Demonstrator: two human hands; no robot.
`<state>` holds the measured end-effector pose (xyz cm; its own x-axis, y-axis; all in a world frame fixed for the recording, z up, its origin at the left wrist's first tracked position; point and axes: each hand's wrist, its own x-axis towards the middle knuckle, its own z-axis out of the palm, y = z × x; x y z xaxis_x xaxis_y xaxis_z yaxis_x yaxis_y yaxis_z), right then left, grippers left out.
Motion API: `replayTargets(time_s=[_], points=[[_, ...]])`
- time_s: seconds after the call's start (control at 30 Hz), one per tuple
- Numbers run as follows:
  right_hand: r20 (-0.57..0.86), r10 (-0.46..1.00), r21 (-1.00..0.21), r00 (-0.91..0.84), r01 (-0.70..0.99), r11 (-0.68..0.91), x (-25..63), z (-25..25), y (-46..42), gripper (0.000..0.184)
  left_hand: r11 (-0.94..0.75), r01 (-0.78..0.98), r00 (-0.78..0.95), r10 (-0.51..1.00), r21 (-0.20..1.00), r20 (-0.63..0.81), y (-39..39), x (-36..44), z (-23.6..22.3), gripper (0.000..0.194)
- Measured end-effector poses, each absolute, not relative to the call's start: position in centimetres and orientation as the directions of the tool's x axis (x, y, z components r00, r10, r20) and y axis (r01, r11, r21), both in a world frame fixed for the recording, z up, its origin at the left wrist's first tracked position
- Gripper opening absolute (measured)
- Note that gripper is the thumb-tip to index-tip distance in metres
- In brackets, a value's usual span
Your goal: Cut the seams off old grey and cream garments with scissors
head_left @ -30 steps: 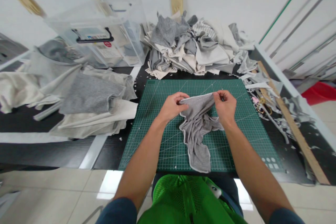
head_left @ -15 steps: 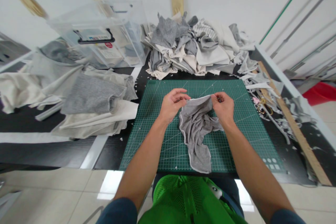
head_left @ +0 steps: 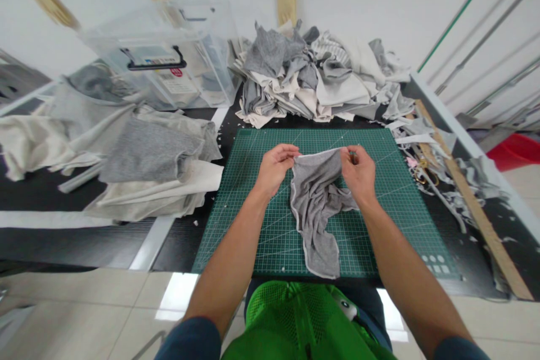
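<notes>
A crumpled piece of grey fabric (head_left: 317, 202) with a whitish edge lies partly on the green cutting mat (head_left: 248, 236), its top edge raised between my hands. My left hand (head_left: 274, 167) pinches the upper left corner between thumb and fingers. At the upper right corner, my right hand (head_left: 358, 173) is closed on the same edge. The edge runs nearly straight from one hand to the other, while the lower part hangs in folds and rests near the mat's front edge.
Folded grey and cream cloths (head_left: 152, 152) lie at left, before a clear plastic box (head_left: 198, 79). A heap of fabric scraps (head_left: 307, 76) stands behind the mat. To the right are a wooden ruler (head_left: 476, 202), scissors (head_left: 424, 173) and loose offcuts.
My left hand has shifted slightly left, and its fingers have closed more on the fabric's corner. The top edge is pulled a little straighter. My right hand has barely moved.
</notes>
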<state>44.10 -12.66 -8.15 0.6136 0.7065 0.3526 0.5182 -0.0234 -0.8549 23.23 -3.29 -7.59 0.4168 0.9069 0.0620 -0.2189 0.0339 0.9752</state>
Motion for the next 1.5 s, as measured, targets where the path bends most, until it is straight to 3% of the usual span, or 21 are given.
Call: replayTargets(time_s=[0.2, 0.27, 0.37, 0.47, 0.53, 0.83, 1.03, 1.2, 1.4, 1.5], points=[[0.357, 0.742, -0.796, 0.567, 0.6, -0.075, 44.6, -8.9, -12.5, 0.034, 0.039, -0.166, 0.42, 0.907, 0.985, 0.035, -3.2, 23.3, -8.0, 0.027], [0.409, 0.726, -0.748, 0.554, 0.659, -0.082, 44.5, -8.9, -12.5, 0.044, 0.041, -0.182, 0.432, 0.901, 0.982, 0.043, -3.4, 23.4, -8.0, 0.026], [0.445, 0.771, -0.743, 0.456, 0.669, 0.033, 43.6, -8.3, -12.7, 0.045, 0.059, -0.213, 0.457, 0.888, 0.975, 0.046, -3.9, 23.6, -7.9, 0.026], [0.415, 0.87, -0.799, 0.266, 0.565, 0.208, 42.1, -7.7, -13.1, 0.03, 0.067, -0.207, 0.506, 0.861, 0.976, 0.048, -4.4, 23.8, -7.4, 0.027], [0.391, 0.897, -0.827, 0.207, 0.506, 0.244, 41.1, -7.6, -13.3, 0.024, 0.072, -0.192, 0.546, 0.837, 0.979, 0.045, -4.8, 23.9, -7.2, 0.029], [0.144, 0.936, -0.989, 0.321, 0.065, 0.13, 40.4, -8.2, -13.4, 0.03, 0.163, -0.213, 0.676, 0.737, 0.963, 0.025, -5.4, 24.3, -7.2, 0.047], [0.083, 0.942, -0.993, 0.326, -0.05, 0.105, 40.4, -8.0, -13.5, 0.031, 0.128, -0.206, 0.598, 0.801, 0.97, 0.021, -5.8, 24.7, -7.5, 0.031], [0.134, 0.963, -0.991, 0.234, 0.029, 0.131, 40.6, -8.0, -13.6, 0.028, 0.164, -0.232, 0.547, 0.837, 0.959, -0.011, -5.9, 24.8, -7.2, 0.03], [0.294, 0.927, -0.882, 0.235, 0.441, 0.168, 41.3, -9.2, -13.1, 0.043, 0.144, -0.249, 0.449, 0.894, 0.958, -0.018, -5.9, 24.8, -6.8, 0.03], [0.369, 0.905, -0.801, 0.211, 0.567, 0.194, 41.3, -9.3, -13.0, 0.051, 0.143, -0.262, 0.429, 0.903, 0.954, -0.018, -5.8, 24.7, -6.7, 0.028]])
